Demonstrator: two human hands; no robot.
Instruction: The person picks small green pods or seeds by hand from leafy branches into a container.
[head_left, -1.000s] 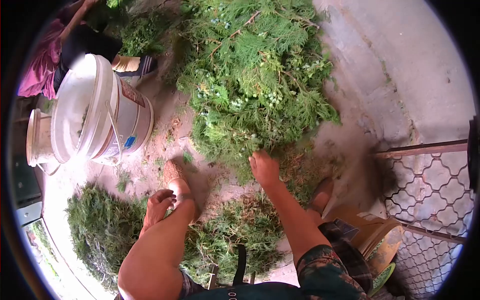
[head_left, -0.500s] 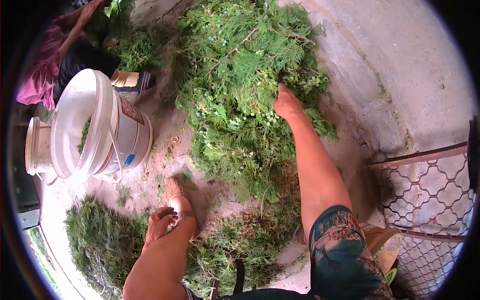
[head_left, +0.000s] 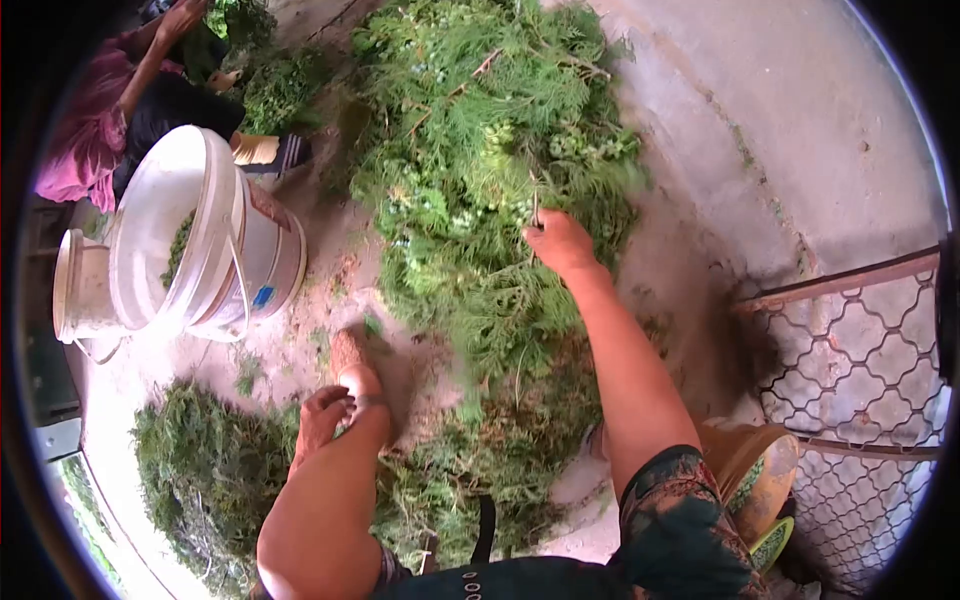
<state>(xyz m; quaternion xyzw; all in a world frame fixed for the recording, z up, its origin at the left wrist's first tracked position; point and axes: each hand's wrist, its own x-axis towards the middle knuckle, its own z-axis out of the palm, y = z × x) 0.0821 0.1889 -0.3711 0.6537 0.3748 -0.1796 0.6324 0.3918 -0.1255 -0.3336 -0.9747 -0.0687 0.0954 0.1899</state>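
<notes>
A large heap of green conifer branches with pale bluish cones lies in front of me. At the heap's right side my right hand is closed around the brown stem of a conifer branch. How far this branch extends among the others is hard to see. My left hand hangs by my lower leg and shoe, its fingers curled inward. Whatever it may hold is hidden. Below the heap, more loose greenery covers the ground between my legs.
A white bucket with some green bits inside stands at left, a smaller pail beside it. Another person sits beyond, handling greenery. A darker branch pile lies lower left. At right are a wire-mesh panel and a brown container.
My right hand has drawn back toward me and slightly left, and a branch stem now shows in its grip. My left hand stays curled in nearly the same place.
</notes>
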